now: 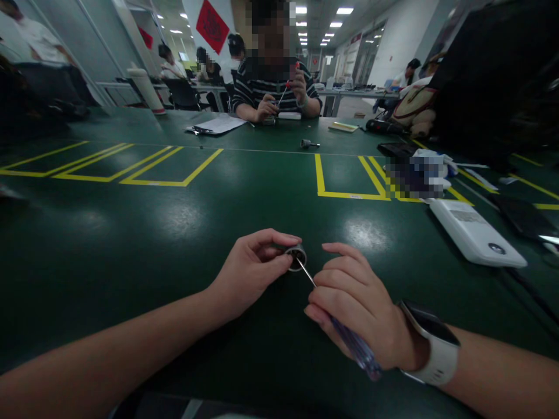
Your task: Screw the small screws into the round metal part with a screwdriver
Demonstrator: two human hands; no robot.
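Between the thumb and fingers of my left hand (253, 267) is a small round metal cylinder (302, 251), its open end turned toward me. My right hand (356, 297) is closed round a screwdriver (356, 346) with a clear, purplish handle, the index finger stretched out. The thin shaft slants up to the left, and its tip reaches into the cylinder's opening. What the tip touches inside is too dark to make out. Both hands are just above the green table (174, 256).
A white device (476, 233) with a dark cable lies at right. Yellow tape outlines (353, 196) mark the table. Farther off are a small metal part (309, 144), a clipboard with papers (218, 124) and a pale bottle (147, 92). Across the table a person (279, 87) handles a red-handled screwdriver.
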